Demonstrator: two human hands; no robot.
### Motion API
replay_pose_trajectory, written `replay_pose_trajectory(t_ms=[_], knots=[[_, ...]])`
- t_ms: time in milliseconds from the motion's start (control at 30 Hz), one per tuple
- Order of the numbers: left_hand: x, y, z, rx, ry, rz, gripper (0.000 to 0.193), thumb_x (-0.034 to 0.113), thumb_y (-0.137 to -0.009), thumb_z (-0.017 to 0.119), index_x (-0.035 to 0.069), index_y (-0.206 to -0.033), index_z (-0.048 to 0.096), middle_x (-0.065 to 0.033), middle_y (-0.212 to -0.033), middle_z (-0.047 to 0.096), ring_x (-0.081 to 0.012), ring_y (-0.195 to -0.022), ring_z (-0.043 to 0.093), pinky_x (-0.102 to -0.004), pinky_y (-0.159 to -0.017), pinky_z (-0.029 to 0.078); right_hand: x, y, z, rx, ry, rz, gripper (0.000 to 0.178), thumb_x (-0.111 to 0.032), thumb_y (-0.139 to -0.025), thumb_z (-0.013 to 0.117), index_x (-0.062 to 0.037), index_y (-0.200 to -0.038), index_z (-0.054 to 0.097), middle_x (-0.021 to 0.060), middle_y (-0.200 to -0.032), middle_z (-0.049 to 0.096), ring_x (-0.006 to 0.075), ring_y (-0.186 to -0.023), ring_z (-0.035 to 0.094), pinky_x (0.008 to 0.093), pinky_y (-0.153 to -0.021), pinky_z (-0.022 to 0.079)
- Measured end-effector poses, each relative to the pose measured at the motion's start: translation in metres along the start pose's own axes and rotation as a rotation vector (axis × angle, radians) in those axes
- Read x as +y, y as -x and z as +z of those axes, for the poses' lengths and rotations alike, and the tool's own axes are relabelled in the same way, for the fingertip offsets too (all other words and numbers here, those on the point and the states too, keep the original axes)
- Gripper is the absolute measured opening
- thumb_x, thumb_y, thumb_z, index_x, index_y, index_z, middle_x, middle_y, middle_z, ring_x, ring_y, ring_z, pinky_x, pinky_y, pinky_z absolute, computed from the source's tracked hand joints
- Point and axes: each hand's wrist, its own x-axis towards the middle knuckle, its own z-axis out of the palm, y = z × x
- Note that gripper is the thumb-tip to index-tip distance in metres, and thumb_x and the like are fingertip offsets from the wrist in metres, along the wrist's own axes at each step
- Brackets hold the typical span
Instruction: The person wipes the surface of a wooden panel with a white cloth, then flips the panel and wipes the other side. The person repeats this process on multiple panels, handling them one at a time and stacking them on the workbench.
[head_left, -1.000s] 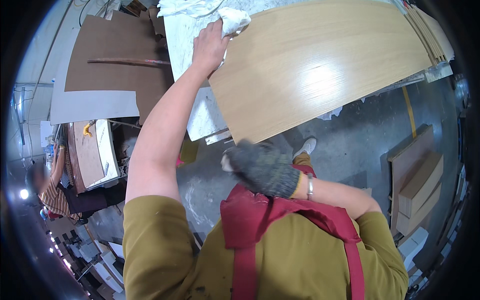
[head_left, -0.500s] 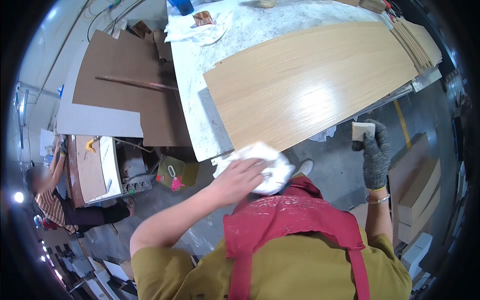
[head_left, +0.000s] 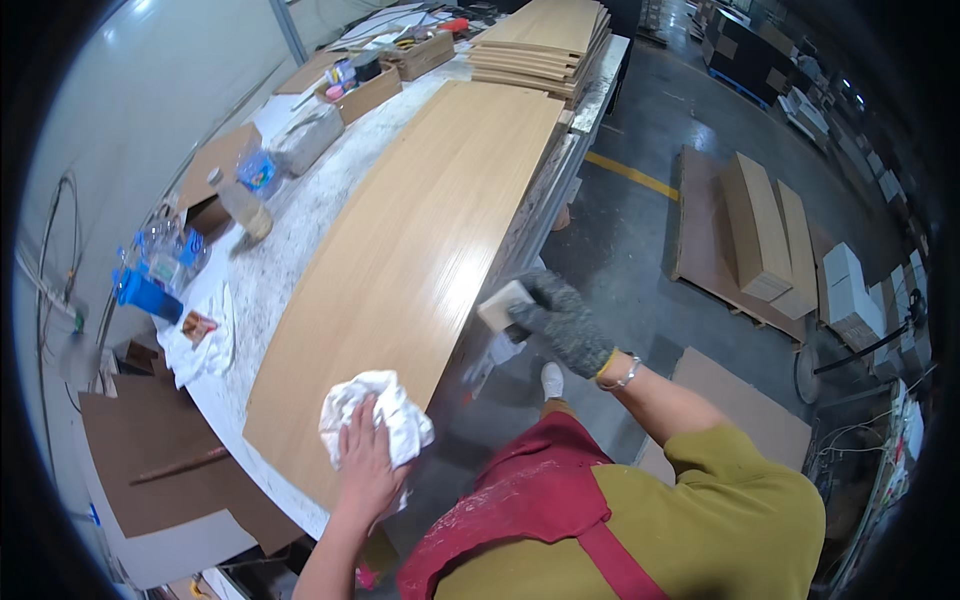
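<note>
A long wooden panel (head_left: 420, 250) lies on the speckled workbench (head_left: 290, 225). Far along it, open wooden boxes (head_left: 385, 75) hold small supplies. The left hand (head_left: 365, 465) presses a white rag (head_left: 375, 415) onto the panel's near end; the gloved right hand (head_left: 562, 320) clamps a small block (head_left: 502, 303) at its right edge.

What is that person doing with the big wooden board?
A person in a red apron is working on a long, light wooden panel that lies on a white speckled workbench. The bare left hand presses a crumpled white cloth onto the near end of the panel. The right hand, in a dark grey glove, holds a small pale block against the panel's long edge. More panels are stacked at the far end.
</note>
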Motion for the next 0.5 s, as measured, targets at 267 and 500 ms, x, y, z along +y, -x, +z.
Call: replay_pose_trajectory(t_ms=[267, 500], knots=[[0.084, -0.283, 0.001, 0.063, -0.055, 0.311, 0.076, 0.033, -0.079, 0.072, -0.002, -0.139, 0.040, -0.0172, -0.156, 0.022, -0.0359, -0.144, 0.021, -0.0548, -0.113, 0.022, 0.031, -0.033, -0.151, 0.350, -0.240, 0.139, 0.029, -0.016, -0.093, 0.061, -0.0013, -0.117, 0.054, 0.0083, -0.096, 0.063, 0.0141, -0.076, 0.064, 0.0274, -0.065, 0.055], [0.180, -0.552, -0.002, 0.171, -0.011, 0.359, 0.077, 0.033, -0.082, 0.068, 0.001, -0.144, 0.035, -0.0108, -0.158, 0.024, -0.0329, -0.144, 0.024, -0.0520, -0.114, 0.022, 0.063, -0.097, -0.277, 0.538, -0.277, 0.232, 0.031, -0.020, -0.093, 0.063, -0.0003, -0.116, 0.056, 0.0069, -0.095, 0.063, 0.0114, -0.075, 0.063, 0.0267, -0.064, 0.054]])
